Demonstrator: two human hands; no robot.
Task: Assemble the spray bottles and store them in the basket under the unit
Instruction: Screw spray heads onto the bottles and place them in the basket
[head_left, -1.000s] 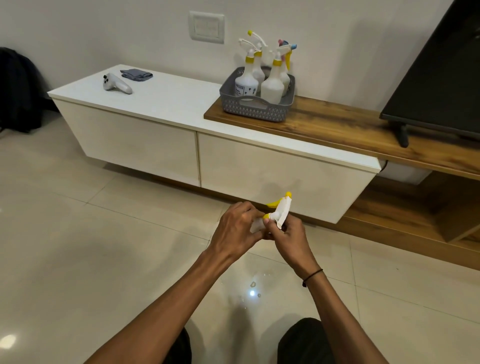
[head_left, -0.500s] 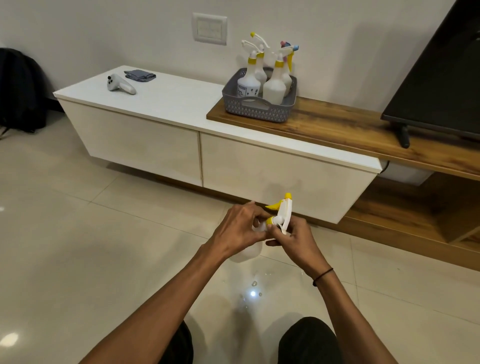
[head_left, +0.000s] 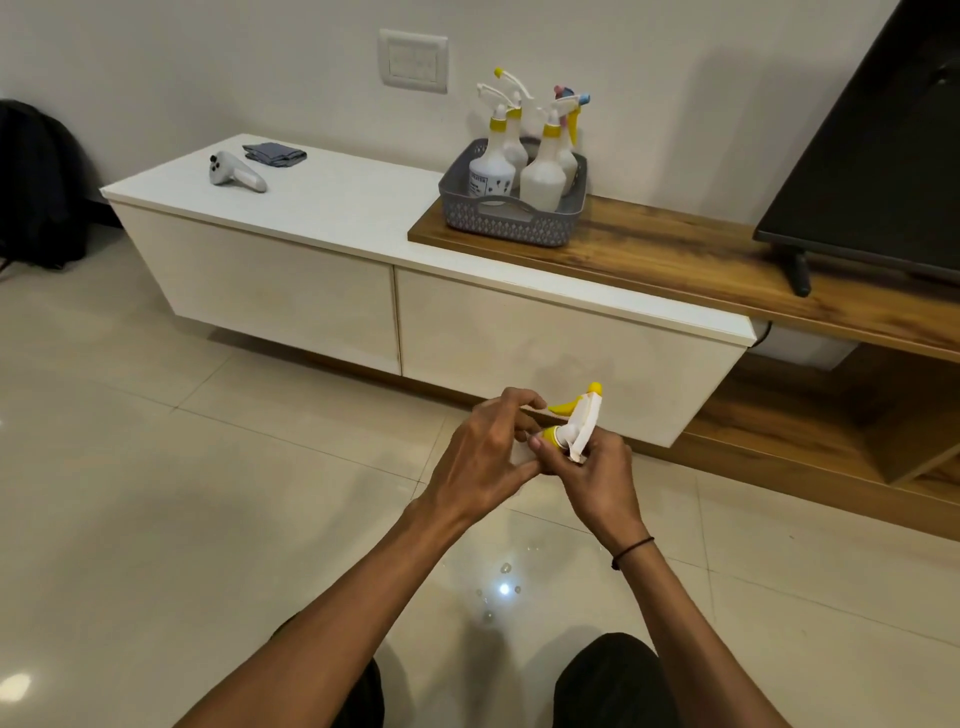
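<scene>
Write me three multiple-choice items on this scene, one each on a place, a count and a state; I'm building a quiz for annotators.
1. Where is the basket?
A. on the wooden shelf
B. on the floor
C. under the unit

2. How many spray bottles stand in the basket?
A. one
B. four
C. seven

3. What are the hands doing?
A. resting on the floor
B. both holding a spray head
C. lifting the basket

Answers:
1 A: it sits on the wooden shelf.
2 B: four bottles stand in it.
3 B: the left hand and right hand grip the spray head.
</scene>
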